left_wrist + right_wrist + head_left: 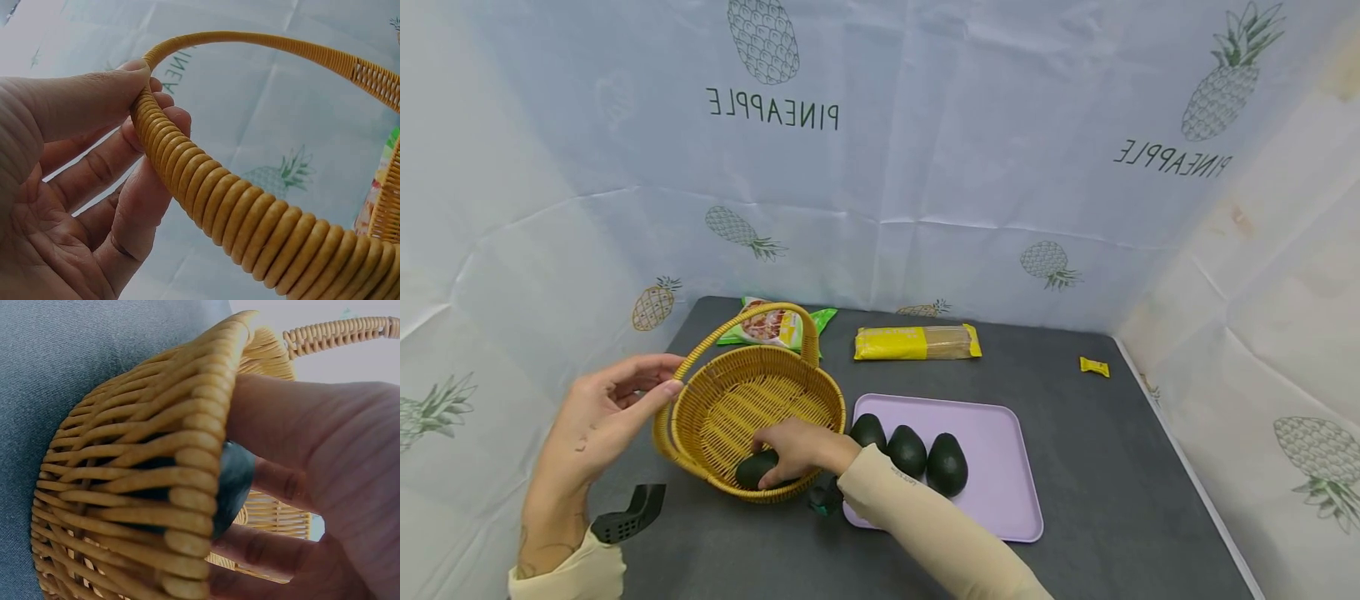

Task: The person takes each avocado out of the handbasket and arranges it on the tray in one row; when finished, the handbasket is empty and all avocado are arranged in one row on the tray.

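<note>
A yellow woven basket [752, 383] with a tall arched handle stands on the left of the table. My left hand [606, 417] pinches the handle [187, 162] between thumb and fingers on its left side. Inside the basket, by its front rim, my right hand [797, 450] holds a dark green avocado [751, 471], thumb on one side and fingers on the other. The right wrist view shows part of that avocado [234, 484] behind the wicker wall. Beside the basket, three more avocados [907, 452] lie in a row on a lilac tray [1000, 492], partly behind my right sleeve.
Behind the basket lies a green food packet [767, 327], partly covered by the handle. A yellow pack of noodles [917, 342] is at the back middle, and a small yellow wrapped piece [1094, 367] at the back right. Pineapple-print curtains enclose the grey table [1120, 500].
</note>
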{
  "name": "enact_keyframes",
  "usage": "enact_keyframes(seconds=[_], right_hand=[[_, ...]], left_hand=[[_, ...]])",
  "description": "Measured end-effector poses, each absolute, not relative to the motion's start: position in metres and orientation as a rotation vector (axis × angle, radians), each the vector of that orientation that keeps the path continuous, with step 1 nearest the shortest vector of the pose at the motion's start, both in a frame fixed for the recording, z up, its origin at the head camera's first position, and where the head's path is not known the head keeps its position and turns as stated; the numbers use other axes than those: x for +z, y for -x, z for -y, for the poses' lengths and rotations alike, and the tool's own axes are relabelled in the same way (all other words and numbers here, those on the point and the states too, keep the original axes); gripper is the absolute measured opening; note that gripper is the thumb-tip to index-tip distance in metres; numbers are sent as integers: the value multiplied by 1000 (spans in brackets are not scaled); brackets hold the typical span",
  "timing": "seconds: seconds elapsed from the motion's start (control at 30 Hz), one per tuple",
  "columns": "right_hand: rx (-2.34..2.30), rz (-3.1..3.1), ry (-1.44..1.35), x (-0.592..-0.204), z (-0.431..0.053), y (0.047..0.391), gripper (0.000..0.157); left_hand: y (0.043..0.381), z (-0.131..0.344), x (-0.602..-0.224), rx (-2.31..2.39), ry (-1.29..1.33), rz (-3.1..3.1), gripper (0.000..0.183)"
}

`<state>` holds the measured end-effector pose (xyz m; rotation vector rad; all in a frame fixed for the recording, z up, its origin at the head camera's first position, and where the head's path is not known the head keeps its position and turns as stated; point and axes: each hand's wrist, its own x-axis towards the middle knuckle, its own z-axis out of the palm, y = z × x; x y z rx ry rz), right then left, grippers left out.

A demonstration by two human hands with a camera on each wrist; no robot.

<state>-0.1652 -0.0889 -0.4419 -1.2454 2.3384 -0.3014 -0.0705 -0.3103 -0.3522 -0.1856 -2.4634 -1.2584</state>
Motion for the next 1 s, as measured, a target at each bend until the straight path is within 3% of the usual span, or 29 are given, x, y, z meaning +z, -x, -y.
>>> enact_keyframes(seconds=[1.0], right_hand=[[-689,-2377,1210,-440,57,177,45]], left_hand=[[70,309,-352,-1243,185,2464,28]])
